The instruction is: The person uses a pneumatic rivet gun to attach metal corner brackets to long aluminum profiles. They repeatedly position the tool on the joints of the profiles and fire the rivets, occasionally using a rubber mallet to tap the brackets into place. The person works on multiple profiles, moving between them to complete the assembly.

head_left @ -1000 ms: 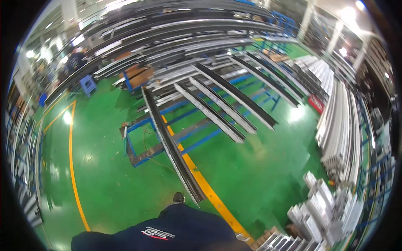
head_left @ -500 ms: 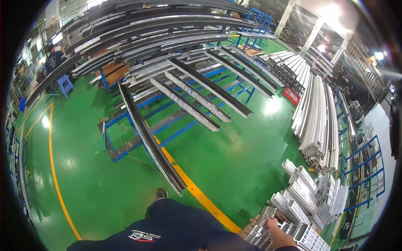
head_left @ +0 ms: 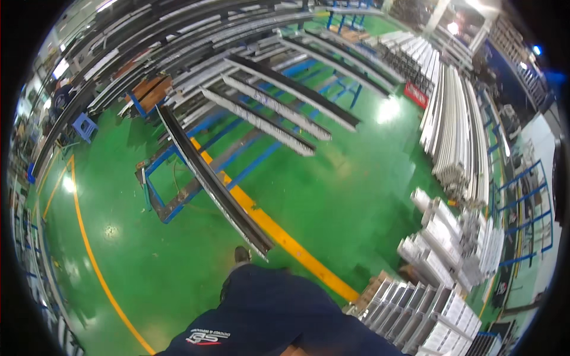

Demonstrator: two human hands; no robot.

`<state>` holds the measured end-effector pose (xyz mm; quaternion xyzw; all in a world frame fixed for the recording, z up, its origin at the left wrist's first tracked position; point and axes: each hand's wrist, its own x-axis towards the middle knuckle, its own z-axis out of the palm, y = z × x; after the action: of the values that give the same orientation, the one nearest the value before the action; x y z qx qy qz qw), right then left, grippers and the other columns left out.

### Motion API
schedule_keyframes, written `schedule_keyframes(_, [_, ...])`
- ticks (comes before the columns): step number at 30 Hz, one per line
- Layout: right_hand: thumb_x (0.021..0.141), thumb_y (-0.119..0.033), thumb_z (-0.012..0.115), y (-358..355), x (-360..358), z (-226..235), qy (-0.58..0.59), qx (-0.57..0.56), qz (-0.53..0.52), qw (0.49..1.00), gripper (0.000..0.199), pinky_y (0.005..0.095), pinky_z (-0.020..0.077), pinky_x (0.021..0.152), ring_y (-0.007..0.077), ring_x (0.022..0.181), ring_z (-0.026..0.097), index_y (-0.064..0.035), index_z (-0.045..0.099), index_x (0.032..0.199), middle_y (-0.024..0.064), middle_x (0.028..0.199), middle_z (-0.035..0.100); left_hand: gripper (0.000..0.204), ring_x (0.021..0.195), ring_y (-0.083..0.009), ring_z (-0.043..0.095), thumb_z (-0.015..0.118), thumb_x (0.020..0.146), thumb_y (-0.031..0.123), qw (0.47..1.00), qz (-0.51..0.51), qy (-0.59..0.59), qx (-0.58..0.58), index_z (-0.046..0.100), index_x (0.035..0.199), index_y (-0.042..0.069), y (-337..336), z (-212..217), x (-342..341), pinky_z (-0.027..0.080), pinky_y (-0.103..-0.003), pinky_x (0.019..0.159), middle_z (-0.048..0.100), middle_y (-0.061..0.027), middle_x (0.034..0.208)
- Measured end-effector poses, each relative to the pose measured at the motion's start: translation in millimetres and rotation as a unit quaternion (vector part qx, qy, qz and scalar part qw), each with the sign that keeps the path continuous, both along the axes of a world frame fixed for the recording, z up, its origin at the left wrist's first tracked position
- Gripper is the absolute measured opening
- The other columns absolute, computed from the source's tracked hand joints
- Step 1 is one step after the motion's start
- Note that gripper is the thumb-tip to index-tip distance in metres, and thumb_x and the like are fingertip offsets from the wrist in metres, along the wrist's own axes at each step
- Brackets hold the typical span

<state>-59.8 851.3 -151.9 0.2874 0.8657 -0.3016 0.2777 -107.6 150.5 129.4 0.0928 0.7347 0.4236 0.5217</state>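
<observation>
At the lower edge, in front of my dark blue shirt (head_left: 261,308), a small blurred patch of skin shows, seemingly my right hand (head_left: 292,351). Its fingers are hidden, and nothing can be made out in it. My left hand is out of view. Ahead of me, a long dark metal profile (head_left: 208,172) lies slantwise across a blue metal stand (head_left: 155,188), its near end jutting out close to my shoe (head_left: 241,255). Further along the stand lie two pale profiles (head_left: 261,123) (head_left: 285,110) and several darker ones (head_left: 297,95).
Stacked short silver profiles (head_left: 409,311) stand at my lower right, beside a pile of white-wrapped pieces (head_left: 442,237). Behind them lies a bundle of long profiles (head_left: 454,136). A red crate (head_left: 415,95), a blue stool (head_left: 85,127) and loaded racks (head_left: 196,44) stand further off. Yellow lines (head_left: 285,240) mark the green floor.
My right hand has left the stacked silver profiles at the lower right and drawn in toward my body. The view has shifted, so the stand and profiles sit higher in it.
</observation>
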Motion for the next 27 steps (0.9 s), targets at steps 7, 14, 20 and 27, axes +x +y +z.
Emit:
schedule_keyframes(7, [0.096,-0.024,0.068,-46.0,76.1,24.7,-0.007,0.034,0.221,0.975,0.021,0.0505,0.0548,0.067,0.0401,0.073,0.069,-0.0138,0.074,0.112,0.0181,0.082,0.071,0.057,0.117,-0.0255,0.071,0.075,0.099,0.033,0.919,-0.070,-0.386,-0.042,0.060,0.145,0.003,-57.7,-27.0,147.1,0.058,-0.043,0.100,0.072,-0.0146,0.135])
schedule_keyframes(14, [0.093,-0.016,0.073,-185.6,11.8,144.3,-0.009,-0.071,-0.183,0.981,0.012,0.0318,0.0436,0.051,0.0138,0.056,0.056,-0.0054,0.067,0.094,-0.0010,0.065,0.055,0.058,0.119,-0.0245,0.071,0.077,0.098,0.030,0.848,-0.065,-0.526,-0.017,0.059,0.146,0.003,-91.4,-32.3,169.7,0.057,-0.042,0.101,0.072,-0.0138,0.137])
schedule_keyframes(20, [0.090,-0.022,0.078,-225.0,-3.8,148.1,0.083,-0.042,-0.119,0.989,0.025,0.0342,0.0472,0.058,0.0138,0.061,0.060,0.0018,0.072,0.094,0.0036,0.068,0.064,0.059,0.119,-0.0258,0.072,0.080,0.095,0.029,0.891,-0.161,-0.424,0.020,0.062,0.145,0.006,-143.3,-91.8,155.5,0.057,-0.044,0.101,0.072,-0.0144,0.137])
schedule_keyframes(27, [0.088,-0.022,0.079,-291.9,-71.4,235.8,0.023,0.003,0.053,0.998,0.025,0.0359,0.0487,0.063,0.0109,0.065,0.058,0.0024,0.076,0.092,0.0051,0.070,0.068,0.044,0.112,-0.0414,0.070,0.081,0.083,0.029,0.906,-0.216,0.219,-0.292,0.069,0.118,0.006,-160.4,-71.5,-4.4,0.054,-0.055,0.093,0.072,-0.0245,0.110])
